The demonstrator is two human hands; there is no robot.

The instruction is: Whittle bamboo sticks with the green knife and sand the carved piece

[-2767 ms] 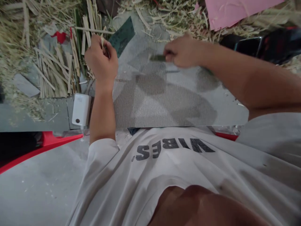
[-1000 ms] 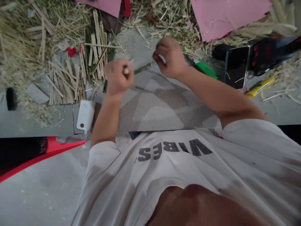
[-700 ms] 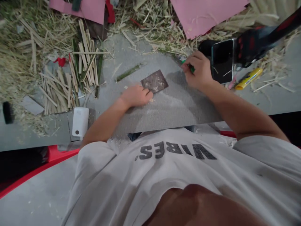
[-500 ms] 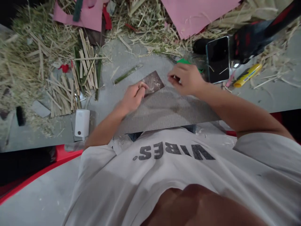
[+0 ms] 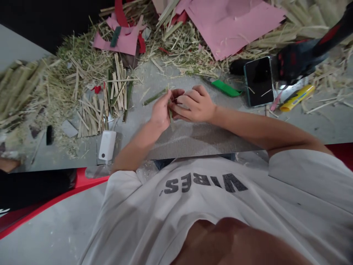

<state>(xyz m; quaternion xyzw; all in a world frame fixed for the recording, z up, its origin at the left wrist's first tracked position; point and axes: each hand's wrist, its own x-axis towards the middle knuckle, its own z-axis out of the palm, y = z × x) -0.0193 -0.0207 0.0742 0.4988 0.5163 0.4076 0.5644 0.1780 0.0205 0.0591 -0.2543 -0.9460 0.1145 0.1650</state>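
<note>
My left hand (image 5: 162,111) is closed around a thin green bamboo strip (image 5: 170,112), whose lower end sticks out below the palm. My right hand (image 5: 198,105) meets it from the right, fingers curled over the left fingers. What sits inside the right fingers is hidden. Another green bamboo piece (image 5: 154,97) lies on the grey table just beyond the left hand. To the right of the hands rests a green-handled cutter (image 5: 226,88). The brown sheet seen earlier does not show now.
A phone (image 5: 259,81), a yellow tube-like item (image 5: 297,98) and a black-and-red tool (image 5: 295,60) are at the right. Left lie cut bamboo sticks (image 5: 119,86), a white power bank (image 5: 107,145) and heaped shavings (image 5: 68,81). Pink paper (image 5: 231,25) covers the back. Another person's hand (image 5: 9,164) shows far left.
My right hand has moved left and closed in against my left hand. The brown sheet has gone from sight, and the green cutter is uncovered. The view has shifted left.
</note>
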